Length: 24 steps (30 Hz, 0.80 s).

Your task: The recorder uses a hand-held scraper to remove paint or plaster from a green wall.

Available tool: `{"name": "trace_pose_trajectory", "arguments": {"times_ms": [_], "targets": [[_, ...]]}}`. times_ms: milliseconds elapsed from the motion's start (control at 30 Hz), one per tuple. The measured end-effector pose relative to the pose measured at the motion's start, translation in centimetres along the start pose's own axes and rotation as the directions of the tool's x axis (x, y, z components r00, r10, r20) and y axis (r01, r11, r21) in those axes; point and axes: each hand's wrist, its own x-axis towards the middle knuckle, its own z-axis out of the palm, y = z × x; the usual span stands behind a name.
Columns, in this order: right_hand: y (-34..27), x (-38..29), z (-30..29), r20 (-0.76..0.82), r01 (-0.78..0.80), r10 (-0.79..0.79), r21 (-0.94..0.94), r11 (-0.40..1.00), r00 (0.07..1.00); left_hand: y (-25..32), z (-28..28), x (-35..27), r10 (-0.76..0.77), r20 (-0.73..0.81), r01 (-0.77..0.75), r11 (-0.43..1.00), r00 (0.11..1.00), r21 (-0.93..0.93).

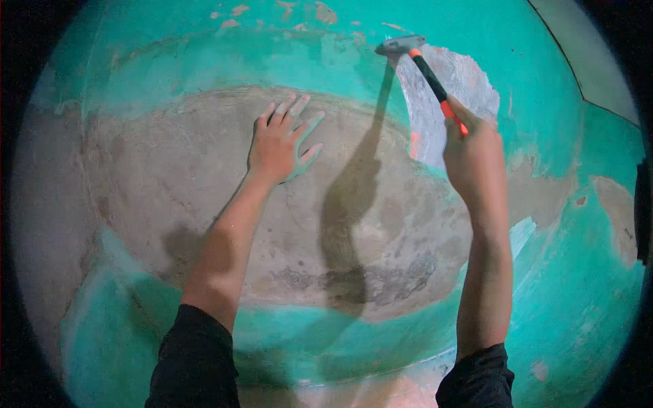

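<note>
A wall with green paint (285, 56) and a large bare grey-brown area (285, 229) fills the view in front of me. My left hand (278, 140) lies against the upper part of the bare area, fingers spread, holding nothing. At the upper right, my right hand (472, 137) grips the black and orange handle of a scraper (428, 76). The scraper's wide grey head (401, 45) is at the wall, by the upper left edge of a whitish-grey patch (467, 76) with a ragged border. Whether its edge touches the wall I cannot tell.
Small chipped spots (326, 13) mark the paint at the top. A pale grey-green surface (592, 46) with a dark edge line is at the upper right. A dark object (644, 211) stands at the far right rim. Shadows of my arms fall across the wall.
</note>
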Motion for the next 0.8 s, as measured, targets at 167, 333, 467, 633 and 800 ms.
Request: {"name": "trace_pose_trajectory", "arguments": {"times_ms": [167,333,467,633,800], "targets": [[0.2,-0.3,0.1,-0.042,0.046,-0.048,-0.051,0.998,0.998,0.1,0.1,0.0,0.009,-0.004,-0.009,1.0,1.0,-0.015],[-0.3,-0.1,-0.8,0.044,-0.03,0.032,-0.054,0.998,0.999,0.0,0.0,-0.1,0.009,0.003,-0.009,1.0,1.0,0.01],[0.2,0.2,0.2,-0.023,0.002,-0.003,-0.034,0.999,1.0,0.1,0.0,-0.1,0.006,0.007,-0.007,1.0,1.0,0.005],[0.9,0.6,0.7,-0.074,0.069,-0.073,-0.05,0.996,0.995,0.3,0.1,0.1,-0.004,0.02,0.004,1.0,1.0,0.009],[0.5,0.1,-0.5,-0.021,0.046,-0.047,-0.046,0.998,0.999,-0.1,0.0,-0.2,0.007,0.007,-0.007,1.0,1.0,0.007]]}}
